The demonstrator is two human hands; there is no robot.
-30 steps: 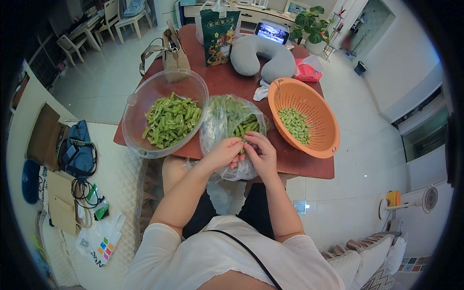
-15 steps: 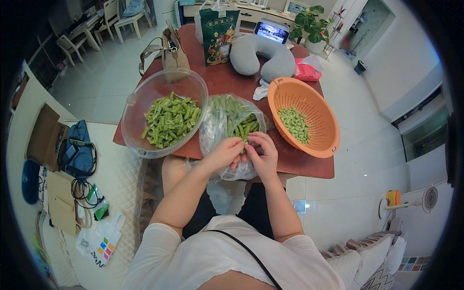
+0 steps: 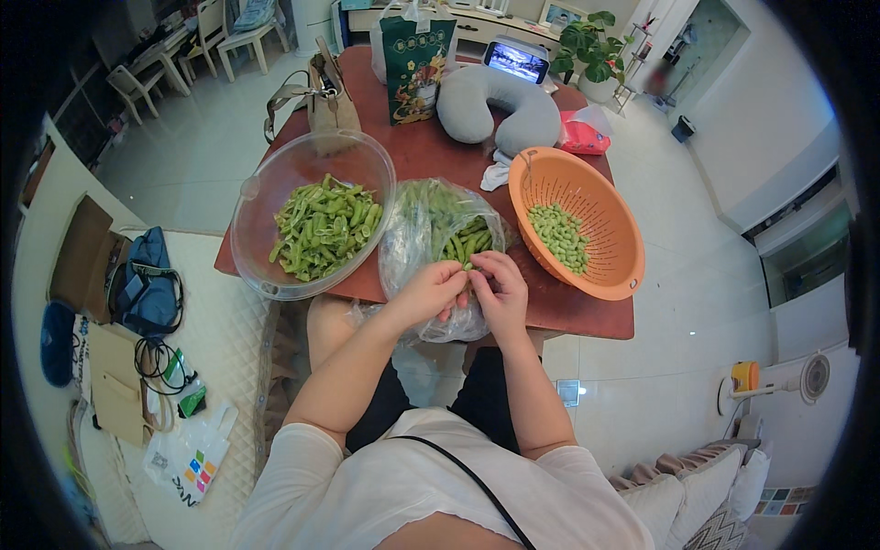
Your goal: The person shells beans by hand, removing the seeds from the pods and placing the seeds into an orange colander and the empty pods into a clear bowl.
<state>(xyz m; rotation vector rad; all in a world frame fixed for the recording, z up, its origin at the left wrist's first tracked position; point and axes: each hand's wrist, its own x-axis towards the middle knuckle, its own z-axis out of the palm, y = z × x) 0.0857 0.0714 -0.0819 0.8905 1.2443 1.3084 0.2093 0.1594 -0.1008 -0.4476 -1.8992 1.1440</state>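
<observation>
Over the near edge of the red-brown table, my left hand (image 3: pixel 431 290) and my right hand (image 3: pixel 504 293) meet with fingertips pinched on one green soybean pod (image 3: pixel 468 267), mostly hidden by the fingers. Just beyond them lies a clear plastic bag (image 3: pixel 403 246) with whole green pods (image 3: pixel 470 240) showing at its opening. To the left stands a clear plastic bowl (image 3: pixel 259 192) heaped with split green pods (image 3: pixel 323 225). An orange colander (image 3: pixel 616 215) to the right holds shelled green beans (image 3: pixel 557 236).
Farther back on the table (image 3: pixel 417 151) are a handbag (image 3: pixel 332 110), a dark green paper bag (image 3: pixel 414 78), a grey neck pillow (image 3: pixel 463 108), a lit phone (image 3: pixel 516 61) and a pink tissue pack (image 3: pixel 582 135). A sofa (image 3: pixel 225 302) with bags lies to the left.
My fingers have shifted slightly around the pod, with the fingertips drawn closer together. The bowl, bag and colander have stayed in place.
</observation>
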